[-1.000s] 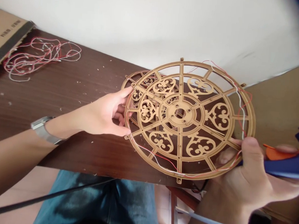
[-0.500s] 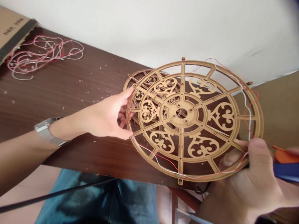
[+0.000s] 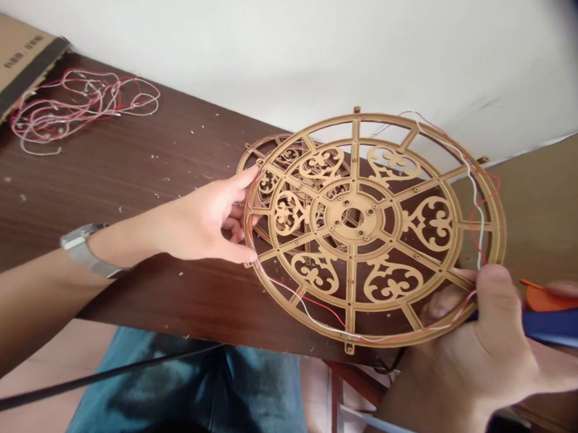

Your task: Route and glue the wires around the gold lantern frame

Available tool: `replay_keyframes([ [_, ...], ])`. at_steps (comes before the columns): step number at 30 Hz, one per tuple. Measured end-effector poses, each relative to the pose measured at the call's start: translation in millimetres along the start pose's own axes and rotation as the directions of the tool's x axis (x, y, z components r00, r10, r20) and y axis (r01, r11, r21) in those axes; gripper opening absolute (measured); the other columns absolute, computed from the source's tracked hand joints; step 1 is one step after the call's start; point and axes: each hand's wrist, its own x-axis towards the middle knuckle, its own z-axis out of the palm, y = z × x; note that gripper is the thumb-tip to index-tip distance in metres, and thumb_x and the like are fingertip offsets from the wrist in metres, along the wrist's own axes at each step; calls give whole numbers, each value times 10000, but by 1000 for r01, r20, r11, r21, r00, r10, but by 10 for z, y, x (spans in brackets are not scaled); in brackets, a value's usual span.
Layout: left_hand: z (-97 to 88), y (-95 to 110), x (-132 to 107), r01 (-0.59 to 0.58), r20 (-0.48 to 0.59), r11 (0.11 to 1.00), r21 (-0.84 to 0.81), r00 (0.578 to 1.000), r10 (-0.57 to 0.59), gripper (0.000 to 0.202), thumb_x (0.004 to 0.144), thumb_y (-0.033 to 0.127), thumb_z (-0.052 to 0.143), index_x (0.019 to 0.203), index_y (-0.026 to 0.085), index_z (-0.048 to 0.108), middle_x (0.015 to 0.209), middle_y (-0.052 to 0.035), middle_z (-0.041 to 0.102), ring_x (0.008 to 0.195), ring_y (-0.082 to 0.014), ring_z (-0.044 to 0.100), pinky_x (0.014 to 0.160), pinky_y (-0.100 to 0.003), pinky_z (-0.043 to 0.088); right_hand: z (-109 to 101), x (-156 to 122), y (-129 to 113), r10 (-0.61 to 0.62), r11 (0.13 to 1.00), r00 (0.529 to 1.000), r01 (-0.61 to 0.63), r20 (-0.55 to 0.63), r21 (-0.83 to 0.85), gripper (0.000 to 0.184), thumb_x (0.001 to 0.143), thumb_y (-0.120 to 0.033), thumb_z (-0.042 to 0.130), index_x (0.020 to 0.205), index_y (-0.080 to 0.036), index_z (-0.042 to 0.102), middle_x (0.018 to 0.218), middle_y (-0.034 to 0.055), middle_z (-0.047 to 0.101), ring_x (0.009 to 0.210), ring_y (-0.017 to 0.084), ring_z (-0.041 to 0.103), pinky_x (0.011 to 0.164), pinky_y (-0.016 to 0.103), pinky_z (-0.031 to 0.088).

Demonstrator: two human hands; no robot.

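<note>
Between my two hands a round, gold-coloured ornamental frame [image 3: 351, 221] with spokes and scrollwork is held up, tilted, above the table. My left hand [image 3: 215, 222], a metal watch [image 3: 88, 250] on its wrist, grips the left rim, fingers partly behind it. At the lower right rim, my right hand [image 3: 494, 333] clamps the frame with the thumb on top; its other fingers are mostly hidden. Thin red and white wires [image 3: 481, 235] run along the rim and pass under the right thumb. Behind the frame, a similar openwork frame [image 3: 268, 143] lies on the table, partly covered.
A tangle of red and white wires [image 3: 84, 109] lies on the dark wooden table [image 3: 138, 188] at the left, beside a cardboard box [image 3: 14, 62]. A white wall [image 3: 280, 39] rises behind. At the right edge is an orange and blue object [image 3: 557, 311], partly cut off. Small scraps dot the table.
Both hands keep their grip on the frame. The frame and hands have shifted only very slightly in view; the wires lie as before.
</note>
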Motion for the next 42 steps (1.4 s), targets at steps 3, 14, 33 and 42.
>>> replay_keyframes([
  [3,-67,72,-1,5,35,998,-63,999,-3,890,685,11,909,1504,281,688,1212,-127,770,1045,-332,781,838,-415,684,45,-21,10,25,988,999,-30,33,150,528,570,-217,907,987,-221,583,823,-8,617,731,151,665,705,420,679],
  [14,186,-82,-54,87,-269,990,-112,956,-114,203,927,304,821,1059,160,877,961,-146,840,801,-277,814,744,-386,705,43,-69,-13,400,903,912,-409,87,134,570,727,-352,897,1045,-207,448,692,-91,580,450,55,458,402,190,390],
  [33,796,-2,-120,-76,-194,882,-466,981,-18,217,1053,314,718,1253,241,758,1304,-92,801,1281,-323,751,1108,-484,646,222,-586,-131,428,893,886,-445,177,65,620,890,-533,847,1199,-211,417,888,8,742,454,134,614,376,248,518],
  [42,-92,148,61,-181,-304,952,-247,947,101,354,979,219,753,1326,153,723,1099,-131,826,1062,-339,810,909,-486,725,-23,-368,-72,472,878,846,-476,248,-45,664,852,-570,869,1192,-198,435,857,33,755,475,132,627,384,195,491],
])
